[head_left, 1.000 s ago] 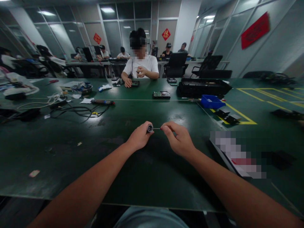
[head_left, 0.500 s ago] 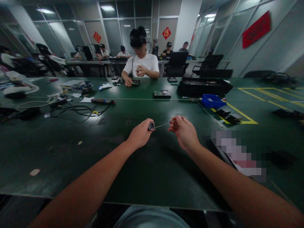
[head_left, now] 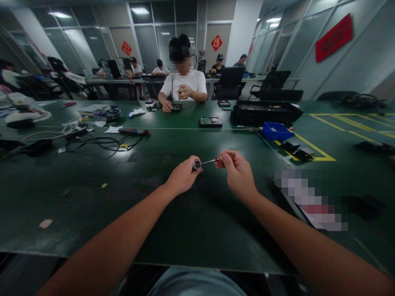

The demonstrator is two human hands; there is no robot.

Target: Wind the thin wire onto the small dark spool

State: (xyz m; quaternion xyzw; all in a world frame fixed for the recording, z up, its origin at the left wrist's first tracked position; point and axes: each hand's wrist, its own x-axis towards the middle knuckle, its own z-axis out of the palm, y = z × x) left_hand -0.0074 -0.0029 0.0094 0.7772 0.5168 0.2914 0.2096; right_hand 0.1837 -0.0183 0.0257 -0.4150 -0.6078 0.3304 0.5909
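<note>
Right hand [head_left: 237, 170] turned, table edge [head_left: 185, 265] well apart

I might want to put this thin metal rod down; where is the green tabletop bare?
Bare: between the flat green-and-silver hard drive and the bare left hand and bare right hand; also from the hands to the green table's near edge. Crowded: far left, with tangled black cables; right, around the blue plastic bin.

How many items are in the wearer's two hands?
2: a dark cylinder in the left hand, a thin-shafted tool in the right hand. Others may be hidden.
</note>
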